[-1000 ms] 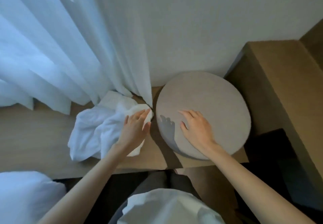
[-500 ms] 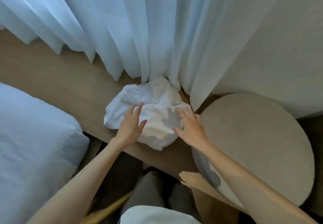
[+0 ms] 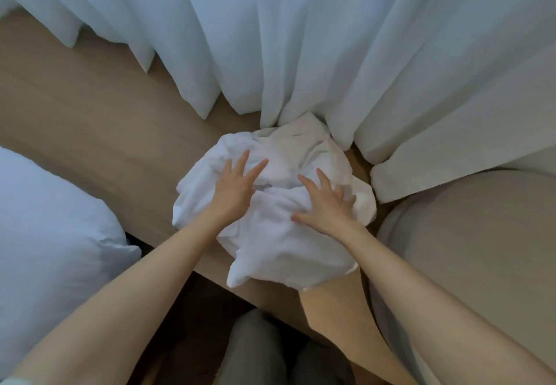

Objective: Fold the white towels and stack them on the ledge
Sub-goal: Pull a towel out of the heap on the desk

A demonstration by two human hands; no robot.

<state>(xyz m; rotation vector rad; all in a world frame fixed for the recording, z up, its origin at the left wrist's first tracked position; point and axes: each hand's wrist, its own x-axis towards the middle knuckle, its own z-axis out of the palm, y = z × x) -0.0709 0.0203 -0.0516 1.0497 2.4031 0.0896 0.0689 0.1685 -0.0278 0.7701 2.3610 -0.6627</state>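
Observation:
A crumpled heap of white towels (image 3: 279,240) lies on the wooden ledge (image 3: 99,120) below the curtain, its near corner hanging over the ledge's front edge. My left hand (image 3: 234,187) rests flat on the heap's left side with fingers spread and straight. On the right side of the heap my right hand (image 3: 326,204) presses down, fingers spread too. Neither hand has any cloth pinched.
Sheer white curtains (image 3: 301,38) hang along the back of the ledge and touch the towels. A round beige cushioned stool (image 3: 469,252) stands right beside the heap. A white pillow (image 3: 51,234) lies at the left. My legs are below the ledge.
My right hand left the round stool and came onto the towels beside the left hand. Both hands now lie further onto the heap, and my view has turned left and closer.

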